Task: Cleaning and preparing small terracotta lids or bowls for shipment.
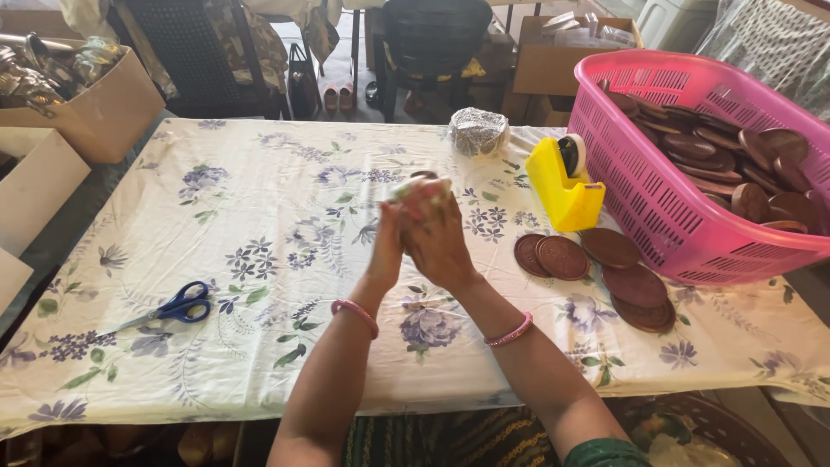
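Both hands raised over the desk [259, 199], left hand [386, 246] and right hand [439, 242] pressed together, grip clamped on a small pale blurred object [415, 187], seemingly mid-wrap, next likely needing tape from the yellow tape dispenser [564, 186] beside the brown discs [596, 268].

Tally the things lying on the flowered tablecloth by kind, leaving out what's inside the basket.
Brown round discs: 5
Blue-handled scissors: 1
Yellow tape dispenser: 1
Pink plastic basket: 1
Foil-wrapped bundle: 1
Total: 9
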